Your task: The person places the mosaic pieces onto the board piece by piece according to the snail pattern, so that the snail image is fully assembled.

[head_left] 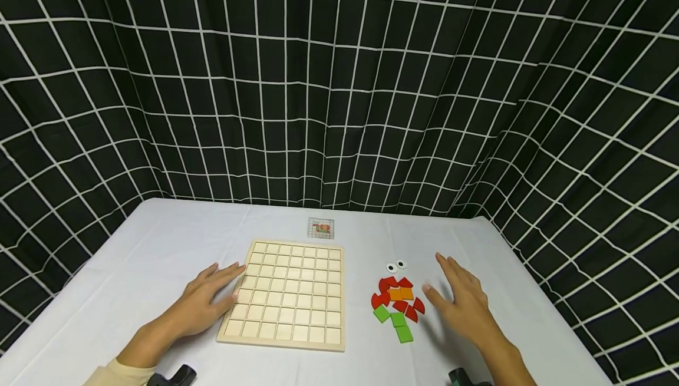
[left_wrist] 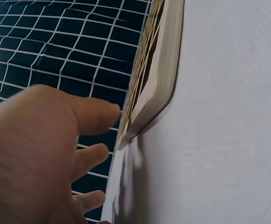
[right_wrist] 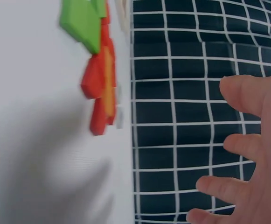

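A pale wooden grid board (head_left: 289, 293) with square recesses lies on the table. My left hand (head_left: 204, 300) is at its left edge, fingers spread; whether the fingertips touch the rim I cannot tell. Right of the board lies a loose group of flat pieces: red wedges (head_left: 412, 313), orange squares (head_left: 400, 294), green squares (head_left: 405, 333) and two white eye discs (head_left: 391, 267). My right hand (head_left: 464, 303) hovers just right of them, fingers apart, holding nothing. In the right wrist view, a green square (right_wrist: 80, 23) and red wedges (right_wrist: 94, 77) show edge-on.
Behind the board a small picture card (head_left: 320, 228) with a coloured pattern on a grid lies flat. The white-covered table (head_left: 180, 227) meets a black curtain (head_left: 297, 109) with white grid lines at the back and sides.
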Motion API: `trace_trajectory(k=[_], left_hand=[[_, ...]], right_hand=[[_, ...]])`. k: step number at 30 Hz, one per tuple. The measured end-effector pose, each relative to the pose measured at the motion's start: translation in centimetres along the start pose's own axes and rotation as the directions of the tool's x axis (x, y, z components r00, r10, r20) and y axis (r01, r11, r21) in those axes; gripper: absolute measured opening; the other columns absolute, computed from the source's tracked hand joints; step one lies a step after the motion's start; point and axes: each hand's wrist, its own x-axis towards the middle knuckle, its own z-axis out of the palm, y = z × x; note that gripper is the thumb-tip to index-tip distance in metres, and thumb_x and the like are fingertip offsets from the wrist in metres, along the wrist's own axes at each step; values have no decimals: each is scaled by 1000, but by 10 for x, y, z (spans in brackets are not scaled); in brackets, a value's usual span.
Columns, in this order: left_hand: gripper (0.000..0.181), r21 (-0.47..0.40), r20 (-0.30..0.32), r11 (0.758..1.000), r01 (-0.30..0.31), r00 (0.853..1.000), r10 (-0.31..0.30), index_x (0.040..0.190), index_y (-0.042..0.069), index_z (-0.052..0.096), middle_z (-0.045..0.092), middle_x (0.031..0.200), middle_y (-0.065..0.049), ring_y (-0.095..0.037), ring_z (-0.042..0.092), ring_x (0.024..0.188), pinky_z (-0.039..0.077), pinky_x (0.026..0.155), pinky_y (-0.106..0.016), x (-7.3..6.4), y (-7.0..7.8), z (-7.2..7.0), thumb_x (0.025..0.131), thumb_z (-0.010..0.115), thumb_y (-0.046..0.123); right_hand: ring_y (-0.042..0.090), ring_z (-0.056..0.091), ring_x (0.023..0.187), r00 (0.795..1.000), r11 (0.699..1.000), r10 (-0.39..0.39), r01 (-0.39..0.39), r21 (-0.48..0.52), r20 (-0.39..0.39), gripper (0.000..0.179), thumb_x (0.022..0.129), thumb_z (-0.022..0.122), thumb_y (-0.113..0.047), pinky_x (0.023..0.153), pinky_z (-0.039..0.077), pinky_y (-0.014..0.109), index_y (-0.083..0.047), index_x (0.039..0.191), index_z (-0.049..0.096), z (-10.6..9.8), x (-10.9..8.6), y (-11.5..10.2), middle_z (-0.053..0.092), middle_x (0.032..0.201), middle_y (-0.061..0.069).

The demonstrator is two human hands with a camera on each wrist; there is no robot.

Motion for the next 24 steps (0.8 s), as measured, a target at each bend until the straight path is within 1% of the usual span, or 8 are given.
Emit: trace_trajectory(k=[5,7,12,15,19,22,24], left_hand=[[51,16,29,1000,-9,1000,8,140,11,51,45,145,-12,-52,19,136,11,102,-70,4,-4,4,92,66,16],[47,4,47,1000,-16,999,16,138,9,54,44,146,-12,-52,18,136,9,103,-69,4,-5,5,93,65,16],[41,-28,81,1000,-10,997,13,134,6,58,41,147,-12,-50,15,138,4,104,-68,0,-7,6,96,62,19],[42,-33,78,999,-5,997,8,134,6,57,40,148,-11,-49,14,138,4,104,-68,-1,-8,6,96,61,22],[43,-47,84,999,-2,996,6,135,6,56,39,149,-11,-50,14,138,2,103,-69,-3,-9,7,97,60,24],[43,-55,94,998,-3,996,8,136,7,56,38,149,-11,-49,13,138,1,103,-69,-4,-10,8,97,60,26],[44,-59,100,998,-6,995,12,136,7,55,38,149,-11,-48,12,139,0,103,-69,-4,-10,9,97,60,27]], right_hand=[[54,31,125,1000,1000,-10,9,25,22,61,92,66,-29,91,24,76,-9,145,43,10,-1,10,37,143,30],[53,33,125,999,1000,-9,8,26,39,59,92,67,-27,92,26,75,-8,143,45,13,-2,13,39,142,30],[51,37,123,997,1000,0,-2,19,75,51,90,68,-23,91,30,73,-7,136,54,19,-3,20,43,140,29],[50,36,124,993,999,38,-39,5,115,47,88,70,-21,93,29,73,-8,132,59,23,-3,21,43,141,28],[50,34,127,980,996,87,-85,-21,176,45,87,73,-24,95,26,73,-12,128,62,27,-5,20,42,141,27],[51,34,126,977,996,93,-88,-34,190,43,85,74,-25,96,25,72,-13,126,64,31,-7,21,44,139,28],[51,34,126,979,996,88,-82,-41,184,41,84,75,-23,95,25,72,-13,123,66,34,-9,22,44,138,29]])
